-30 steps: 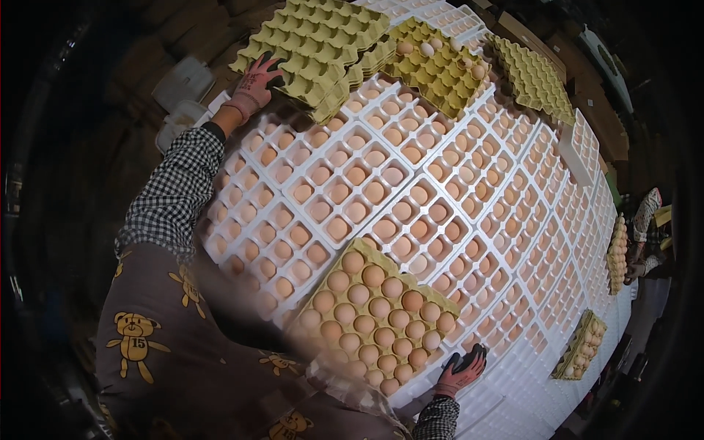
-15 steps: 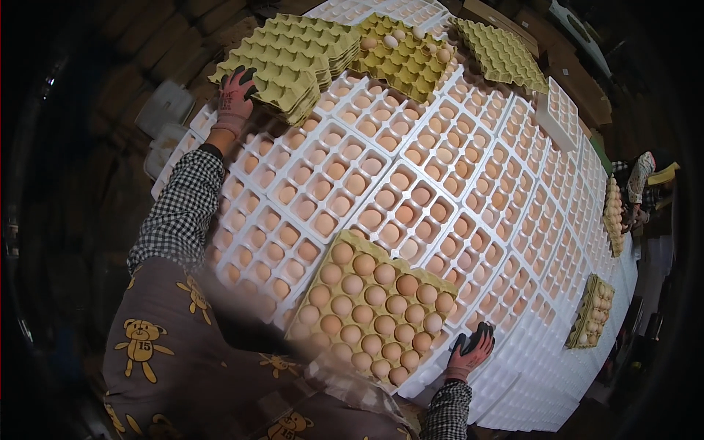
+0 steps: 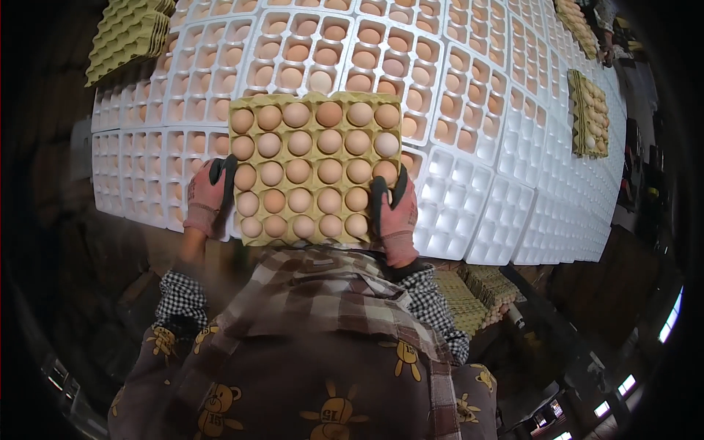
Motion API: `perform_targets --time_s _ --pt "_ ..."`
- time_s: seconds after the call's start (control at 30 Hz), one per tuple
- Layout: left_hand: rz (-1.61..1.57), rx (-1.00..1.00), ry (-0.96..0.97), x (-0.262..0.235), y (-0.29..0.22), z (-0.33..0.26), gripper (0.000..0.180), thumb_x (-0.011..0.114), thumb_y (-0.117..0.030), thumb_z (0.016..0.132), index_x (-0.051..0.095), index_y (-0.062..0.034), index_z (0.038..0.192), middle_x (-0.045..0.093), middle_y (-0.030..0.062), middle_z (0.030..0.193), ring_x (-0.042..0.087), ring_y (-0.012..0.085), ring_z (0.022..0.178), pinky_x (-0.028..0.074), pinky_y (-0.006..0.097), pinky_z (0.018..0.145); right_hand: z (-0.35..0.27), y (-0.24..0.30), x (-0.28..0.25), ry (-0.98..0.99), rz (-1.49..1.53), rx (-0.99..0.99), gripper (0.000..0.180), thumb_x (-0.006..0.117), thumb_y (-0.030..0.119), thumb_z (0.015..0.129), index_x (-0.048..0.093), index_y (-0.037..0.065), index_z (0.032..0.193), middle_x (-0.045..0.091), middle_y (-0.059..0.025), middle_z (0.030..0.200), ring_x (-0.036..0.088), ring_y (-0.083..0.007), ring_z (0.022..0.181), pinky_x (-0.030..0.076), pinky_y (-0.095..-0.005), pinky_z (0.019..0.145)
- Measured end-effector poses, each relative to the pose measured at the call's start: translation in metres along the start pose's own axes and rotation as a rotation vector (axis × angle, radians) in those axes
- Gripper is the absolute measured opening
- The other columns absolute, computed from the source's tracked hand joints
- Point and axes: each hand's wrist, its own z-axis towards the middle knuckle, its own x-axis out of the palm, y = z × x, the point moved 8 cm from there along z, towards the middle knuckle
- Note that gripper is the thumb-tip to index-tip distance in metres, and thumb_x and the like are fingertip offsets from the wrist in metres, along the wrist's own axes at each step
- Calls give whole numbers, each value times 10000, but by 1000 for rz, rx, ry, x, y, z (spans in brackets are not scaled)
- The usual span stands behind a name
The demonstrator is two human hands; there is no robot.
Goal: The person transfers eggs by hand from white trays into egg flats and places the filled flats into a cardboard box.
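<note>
Two gloved hands grip a yellow egg tray (image 3: 314, 169) full of eggs: left hand (image 3: 209, 196) and right hand (image 3: 392, 209) fingers curl over its side edges, above white trays (image 3: 469, 213).

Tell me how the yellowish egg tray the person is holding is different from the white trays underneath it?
The held egg tray is yellowish pulp, while the white trays look like pale plastic or foam. Every cup of the held tray has an egg, but many white trays nearest the person have bare cups. The left hand and right hand grip the held tray's sides; the white trays lie flat, side by side. Both have rows of cups for brown eggs.
</note>
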Motion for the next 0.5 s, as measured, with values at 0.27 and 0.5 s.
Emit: perform_targets --time_s 0.27,0.5 --pt "-570 120 -271 6 -26 -20 257 664 -193 920 609 11 1065 632 57 914 573 129 844 484 292 787 39 -22 -14 2 285 -86 559 765 175 794 551 15 1285 619 -193 1180 592 -354 1107 468 -417 968" --pt "-1018 68 -251 28 -179 64 314 651 -300 925 682 -7 1035 684 20 866 583 112 750 493 289 683 191 -22 -80 129 472 -133 397 581 308 955 627 -33 1153 616 -51 892 524 -137 732 448 -310 663"
